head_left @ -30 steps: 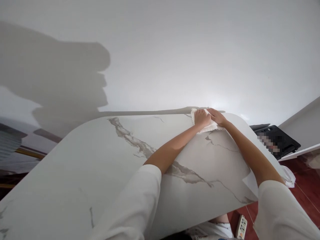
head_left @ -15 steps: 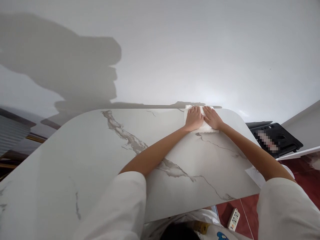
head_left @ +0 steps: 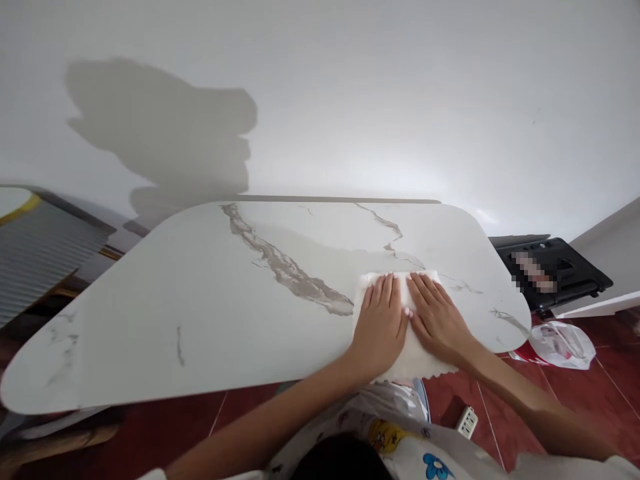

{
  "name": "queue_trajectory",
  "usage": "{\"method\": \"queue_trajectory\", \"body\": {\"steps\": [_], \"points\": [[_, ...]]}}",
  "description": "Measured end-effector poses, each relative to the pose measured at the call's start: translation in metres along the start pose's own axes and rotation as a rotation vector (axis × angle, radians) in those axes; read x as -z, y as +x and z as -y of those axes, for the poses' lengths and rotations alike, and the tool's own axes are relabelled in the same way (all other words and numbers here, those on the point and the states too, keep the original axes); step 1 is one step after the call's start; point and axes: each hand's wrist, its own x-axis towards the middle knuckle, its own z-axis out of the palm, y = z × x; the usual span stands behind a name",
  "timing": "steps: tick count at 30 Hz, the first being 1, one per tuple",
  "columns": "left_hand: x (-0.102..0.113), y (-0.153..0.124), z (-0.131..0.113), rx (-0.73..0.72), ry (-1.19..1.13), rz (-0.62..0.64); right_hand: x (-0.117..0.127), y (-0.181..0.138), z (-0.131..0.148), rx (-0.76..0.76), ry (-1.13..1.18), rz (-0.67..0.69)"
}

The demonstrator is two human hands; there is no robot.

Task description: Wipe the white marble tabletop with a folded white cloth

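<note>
The fingers (head_left: 383, 291) of the left hand (head_left: 379, 333) lie flat and only slightly parted, pointing away from the body, and those of the right hand (head_left: 443, 325) mirror them, a little fanned; nothing is pinched, and the two thumb tips nearly meet. Beneath both palms a white cloth (head_left: 423, 360) is laid out on the counter (head_left: 135, 333), right of its middle, its scalloped hem reaching the near edge and seemingly slightly past it. Setting the hands side by side probably spreads the pressure and stops the sheet from bunching; whether it is fabric or thick paper I cannot tell. The forearms come in from either side, an arrangement that likely lets both push evenly. The grey-veined top runs along a white wall (head_left: 400, 100), perhaps for the backing it gives. Past the right end rests a black case (head_left: 575, 270), near a clear plastic bag (head_left: 565, 343) on the red tiled floor (head_left: 185, 427); a power strip (head_left: 467, 422) lies below the near edge.
</note>
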Motion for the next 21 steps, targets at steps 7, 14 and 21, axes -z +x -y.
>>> {"method": "queue_trajectory", "body": {"steps": [7, 14, 21], "points": [[-0.005, -0.006, -0.043, 0.009, -0.162, 0.136, 0.021, -0.044, -0.014, -0.05, -0.027, -0.012], [-0.006, 0.048, -0.058, 0.079, -0.241, 0.191, 0.015, -0.027, -0.066, -0.141, 0.003, 0.061], [-0.015, 0.141, -0.022, 0.064, -0.132, 0.021, 0.009, 0.076, -0.126, -0.249, 0.091, 0.218]]}}
